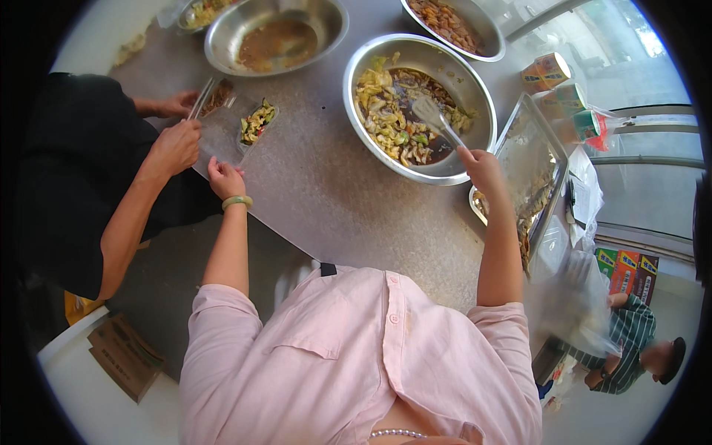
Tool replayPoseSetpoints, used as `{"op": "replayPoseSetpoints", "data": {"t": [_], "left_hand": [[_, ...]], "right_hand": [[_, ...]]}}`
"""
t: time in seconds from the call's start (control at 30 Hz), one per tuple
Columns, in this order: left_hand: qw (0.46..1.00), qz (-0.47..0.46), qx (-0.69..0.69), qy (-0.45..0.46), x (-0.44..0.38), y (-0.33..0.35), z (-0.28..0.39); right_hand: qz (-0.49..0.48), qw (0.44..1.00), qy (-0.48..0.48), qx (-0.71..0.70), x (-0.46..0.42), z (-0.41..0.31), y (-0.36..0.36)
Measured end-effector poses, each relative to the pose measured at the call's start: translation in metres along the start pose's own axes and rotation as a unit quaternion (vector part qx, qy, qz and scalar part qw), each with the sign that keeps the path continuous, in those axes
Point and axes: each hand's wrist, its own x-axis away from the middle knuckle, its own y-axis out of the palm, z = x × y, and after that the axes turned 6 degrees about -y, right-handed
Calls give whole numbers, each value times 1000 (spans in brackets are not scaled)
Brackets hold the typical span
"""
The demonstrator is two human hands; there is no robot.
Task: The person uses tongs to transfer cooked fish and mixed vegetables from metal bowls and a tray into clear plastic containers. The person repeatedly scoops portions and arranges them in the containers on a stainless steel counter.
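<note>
My right hand (483, 169) grips the handle of a metal serving utensil (429, 113) with a broad, slotted-looking head. That head rests among cooked cabbage (381, 114) and dark broth in a large round steel basin (356, 142). My left hand (225, 177), with a bangle at the wrist, is at the table's edge, fingers curled. It lies by the near side of a clear plastic food container (245, 146); whether it grips the rim cannot be told. Mixed vegetables (257, 123) fill one part of the container, and shredded brown food (218, 97) lies at its far left.
At left, a co-worker's hand (177, 146) holds metal tongs or chopsticks (201, 99) over the container. Beyond stand a broth basin (334, 39) and a basin of brown chunks (492, 47). A rectangular metal tray (520, 139) and paper cups (548, 72) are at right. Another person (628, 328) stands farther off.
</note>
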Motion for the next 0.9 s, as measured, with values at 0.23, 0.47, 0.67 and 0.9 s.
{"op": "replayPoseSetpoints", "data": {"t": [0.23, 0.47, 0.67, 0.9], "left_hand": [[1000, 1, -7, 6, 2, 3, 5], [1000, 16, 0, 13, 0, -2, 0], [986, 21, -104, 129, -20, -9, -22], [988, -141, -66, -11, 32, -19, 0]], "right_hand": [[-148, 975, 63, 154, -14, -4, -5], [-92, 983, -87, 131, -21, -42, 47], [4, 979, -125, 164, -11, -70, 71], [-1, 989, -134, 53, -23, -43, 63]]}}
